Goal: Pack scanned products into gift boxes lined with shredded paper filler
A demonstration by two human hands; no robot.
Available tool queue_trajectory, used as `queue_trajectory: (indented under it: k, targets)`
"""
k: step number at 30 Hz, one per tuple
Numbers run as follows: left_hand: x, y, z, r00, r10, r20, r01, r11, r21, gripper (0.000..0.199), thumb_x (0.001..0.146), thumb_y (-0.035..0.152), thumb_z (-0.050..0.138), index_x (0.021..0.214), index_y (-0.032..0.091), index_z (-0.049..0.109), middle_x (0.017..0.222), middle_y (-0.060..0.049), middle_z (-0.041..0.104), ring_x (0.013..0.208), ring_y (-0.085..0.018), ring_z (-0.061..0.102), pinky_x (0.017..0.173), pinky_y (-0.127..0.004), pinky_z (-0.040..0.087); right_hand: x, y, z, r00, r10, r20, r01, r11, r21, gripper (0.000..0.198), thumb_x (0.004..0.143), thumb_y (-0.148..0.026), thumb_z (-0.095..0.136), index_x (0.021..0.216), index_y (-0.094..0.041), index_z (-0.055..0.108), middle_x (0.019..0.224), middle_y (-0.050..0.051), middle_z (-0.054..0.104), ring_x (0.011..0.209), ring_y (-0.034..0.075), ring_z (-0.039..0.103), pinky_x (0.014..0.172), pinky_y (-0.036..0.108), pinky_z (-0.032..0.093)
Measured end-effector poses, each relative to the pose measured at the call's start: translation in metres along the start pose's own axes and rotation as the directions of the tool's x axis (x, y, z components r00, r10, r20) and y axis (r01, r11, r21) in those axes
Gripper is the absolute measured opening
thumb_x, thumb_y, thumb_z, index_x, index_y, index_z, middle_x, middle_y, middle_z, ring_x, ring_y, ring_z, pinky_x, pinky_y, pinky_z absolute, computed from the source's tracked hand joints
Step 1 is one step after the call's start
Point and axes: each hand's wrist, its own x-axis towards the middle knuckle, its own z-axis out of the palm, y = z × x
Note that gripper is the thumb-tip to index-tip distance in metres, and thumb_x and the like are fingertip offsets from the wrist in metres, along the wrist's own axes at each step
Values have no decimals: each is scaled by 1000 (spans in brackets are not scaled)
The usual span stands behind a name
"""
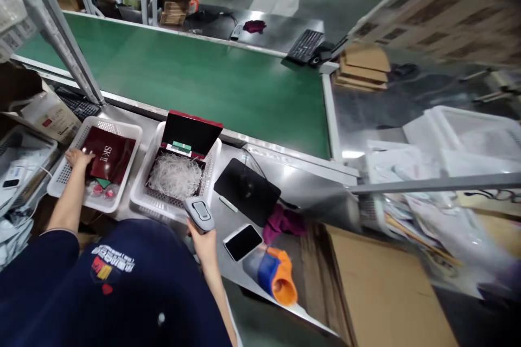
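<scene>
- Handheld scanner (198,212) sits gripped in the right hand (205,243), fingers wrapped around its handle, above the steel desk (301,184).
- Left hand (78,158) lies loosely spread, palm down, touching a dark red box (109,158) inside a white basket (132,133).
- Second white basket (142,195) just beside holds shredded paper (176,175).

Green conveyor belt (195,73) runs behind steel bench (309,181). Black mouse pad (247,191) with mouse beside phone (243,242), screen up. Purple cloth (284,222) near orange-blue roll (277,274). Keyboard (305,45) across belt. Flat cardboard (386,287) at right.
</scene>
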Motion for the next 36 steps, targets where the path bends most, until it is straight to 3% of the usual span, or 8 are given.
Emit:
queue_trajectory:
  k: [6, 11, 14, 17, 20, 22, 26, 36]
  targets:
    - [-20, -4, -91, 932, 356, -60, -360, 930, -68, 25, 75, 27, 83, 93, 20, 67, 94, -4, 73, 100, -29, 71, 106, -50, 57, 12, -9, 12, 995, 95, -24, -89, 980, 181, 51, 61, -65, 94, 74, -19, 75, 68, 8, 73, 58, 22, 65, 62, 38, 61]
    - [-82, -2, -145, 682, 531, -503, -727, 566, -389, 33, 74, 42, 81, 99, 20, 80, 81, 1, 74, 72, -18, 63, 77, -32, 55, 18, -36, 39, 976, 67, 208, -155, 883, 443, 60, 66, -66, 94, 107, -24, 82, 113, 11, 82, 109, 33, 78, 95, 51, 68]
    - [-128, 24, -126, 746, 475, -466, -632, 286, -721, 30, 72, 39, 88, 92, 18, 81, 84, -1, 78, 74, -17, 67, 70, -29, 55, 15, -46, 55, 925, -53, 377, -178, 816, 550, 67, 70, -70, 90, 121, -28, 82, 115, 11, 82, 118, 35, 77, 102, 56, 65]
    - [-182, 61, -71, 797, 594, -110, -220, 116, -969, 36, 73, 39, 93, 101, 20, 82, 102, -6, 84, 90, -24, 77, 86, -38, 63, 9, -50, 52, 952, -130, 276, -49, 827, 560, 87, 67, -88, 75, 129, -27, 80, 109, 15, 82, 110, 39, 79, 96, 58, 66]
    - [-228, 97, -6, 575, 794, 199, 101, 173, -980, 42, 72, 45, 95, 104, 22, 81, 106, -11, 83, 101, -31, 79, 98, -48, 64, 3, -50, 20, 988, -116, -103, 150, 879, 453, 86, 78, -85, 64, 138, -26, 74, 123, 16, 80, 124, 40, 75, 105, 60, 62]
    - [-240, 113, 26, 469, 849, 243, 109, 218, -970, 51, 67, 37, 100, 112, 23, 80, 124, -14, 81, 120, -35, 76, 114, -52, 58, 2, -50, -10, 884, -129, -449, 254, 939, 231, 76, 83, -76, 66, 137, -23, 71, 138, 18, 75, 141, 41, 65, 120, 62, 53]
    - [-192, 112, 45, 648, 756, 89, -229, 305, -925, 65, 75, 18, 96, 135, 18, 73, 157, -20, 64, 152, -35, 57, 135, -46, 35, 12, -43, -46, 703, -180, -688, 179, 981, -74, 82, 69, -76, 84, 122, -15, 69, 142, 29, 70, 142, 48, 63, 125, 65, 49]
    - [-6, -49, 14, 952, 304, 40, -297, 947, -120, 60, 97, 22, 68, 151, 0, 57, 157, -33, 59, 154, -42, 53, 131, -51, 39, 70, 22, -16, 949, -186, -255, 41, 874, -485, 77, 68, -76, 68, 106, -9, 78, 142, 39, 66, 150, 59, 50, 128, 77, 34]
